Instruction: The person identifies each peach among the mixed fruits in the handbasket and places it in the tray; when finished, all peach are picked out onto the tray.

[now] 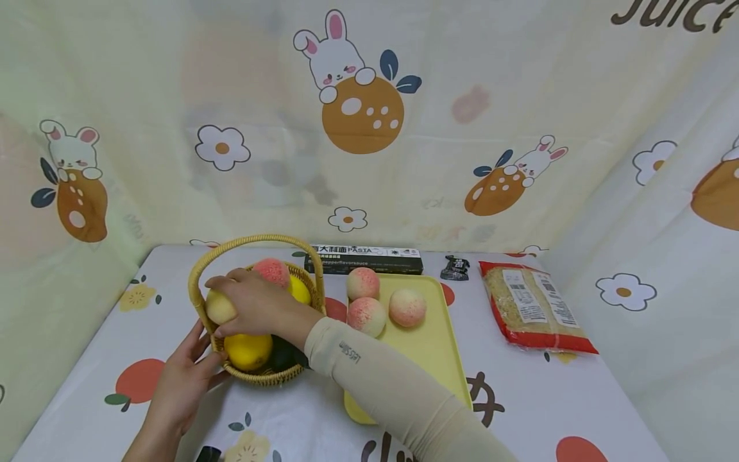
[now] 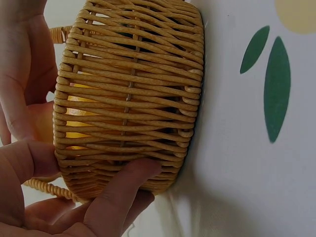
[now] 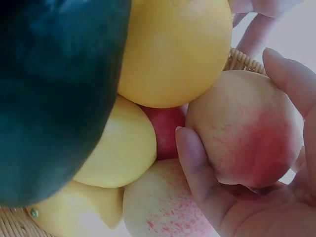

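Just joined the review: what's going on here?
A person's right hand grips a peach at the rim of a wicker basket, while the left hand holds the basket's side. The basket also holds yellow fruit, another peach and something dark green. Three peaches sit on the yellow tray.

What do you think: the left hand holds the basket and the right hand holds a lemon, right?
The fruit is wrong: the right hand holds a red-blushed peach, as the right wrist view shows. The left hand does hold the basket.
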A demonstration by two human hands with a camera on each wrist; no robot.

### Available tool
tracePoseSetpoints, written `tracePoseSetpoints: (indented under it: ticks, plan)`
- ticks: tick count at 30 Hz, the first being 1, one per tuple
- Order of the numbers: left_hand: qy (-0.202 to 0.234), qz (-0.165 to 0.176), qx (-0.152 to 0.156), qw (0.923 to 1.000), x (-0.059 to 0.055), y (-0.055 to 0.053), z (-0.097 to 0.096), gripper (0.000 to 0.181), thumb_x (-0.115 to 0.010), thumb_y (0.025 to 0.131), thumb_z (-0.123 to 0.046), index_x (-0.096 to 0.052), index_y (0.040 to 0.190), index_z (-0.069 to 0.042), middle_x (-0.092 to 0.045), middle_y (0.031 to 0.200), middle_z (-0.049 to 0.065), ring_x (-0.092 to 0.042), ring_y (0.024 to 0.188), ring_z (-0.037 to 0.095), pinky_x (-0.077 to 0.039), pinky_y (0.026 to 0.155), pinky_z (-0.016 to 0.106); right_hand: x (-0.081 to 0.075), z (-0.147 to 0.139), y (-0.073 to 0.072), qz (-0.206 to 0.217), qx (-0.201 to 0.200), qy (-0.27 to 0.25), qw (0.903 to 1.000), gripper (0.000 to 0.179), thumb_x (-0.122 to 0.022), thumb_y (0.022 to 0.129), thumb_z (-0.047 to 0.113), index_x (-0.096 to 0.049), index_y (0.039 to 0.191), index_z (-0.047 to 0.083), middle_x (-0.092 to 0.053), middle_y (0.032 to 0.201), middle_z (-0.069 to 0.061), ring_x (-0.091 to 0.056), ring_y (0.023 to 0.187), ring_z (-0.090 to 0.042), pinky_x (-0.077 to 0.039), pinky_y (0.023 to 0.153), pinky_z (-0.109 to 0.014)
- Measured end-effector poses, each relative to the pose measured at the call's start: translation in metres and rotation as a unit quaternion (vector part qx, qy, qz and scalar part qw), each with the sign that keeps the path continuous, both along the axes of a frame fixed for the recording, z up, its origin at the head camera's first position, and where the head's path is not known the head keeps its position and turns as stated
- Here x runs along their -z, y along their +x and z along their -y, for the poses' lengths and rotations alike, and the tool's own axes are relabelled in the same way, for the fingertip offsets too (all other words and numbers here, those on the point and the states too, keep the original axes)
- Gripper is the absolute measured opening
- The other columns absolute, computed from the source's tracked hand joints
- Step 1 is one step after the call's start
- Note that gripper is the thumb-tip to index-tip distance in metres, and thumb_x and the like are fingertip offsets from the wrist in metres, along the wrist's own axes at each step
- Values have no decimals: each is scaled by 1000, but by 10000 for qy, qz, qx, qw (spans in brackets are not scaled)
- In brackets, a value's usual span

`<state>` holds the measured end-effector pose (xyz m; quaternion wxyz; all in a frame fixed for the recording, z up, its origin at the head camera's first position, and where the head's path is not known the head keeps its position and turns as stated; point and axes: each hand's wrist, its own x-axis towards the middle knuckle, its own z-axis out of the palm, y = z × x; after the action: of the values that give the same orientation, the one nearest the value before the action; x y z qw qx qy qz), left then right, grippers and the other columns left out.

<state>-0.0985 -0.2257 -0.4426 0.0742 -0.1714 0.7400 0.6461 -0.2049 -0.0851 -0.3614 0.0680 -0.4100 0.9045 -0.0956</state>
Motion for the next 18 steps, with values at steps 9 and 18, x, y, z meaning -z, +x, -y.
tracePoseSetpoints:
  ticks: [9, 18]
  plan:
    - [45, -27, -3, 10000, 0, 0, 1, 90, -54, 106, -9, 1, 169, -40, -15, 177, 18, -43, 151, 45, -64, 96, 45, 3, 2, 0, -20, 65, -132, 9999, 75, -80, 90, 50, -48, 156, 36, -54, 149, 5, -55, 122, -7, -54, 84, -14]
    - [93, -40, -6, 9999, 1, 0, 1, 91, -55, 105, -8, 1, 169, -39, -16, 177, 20, -41, 152, 46, -64, 95, 45, 1, 0, 1, 42, 4, -222, 9997, 69, -79, 90, 45, -51, 153, 34, -57, 141, 4, -55, 111, -6, -49, 76, -12]
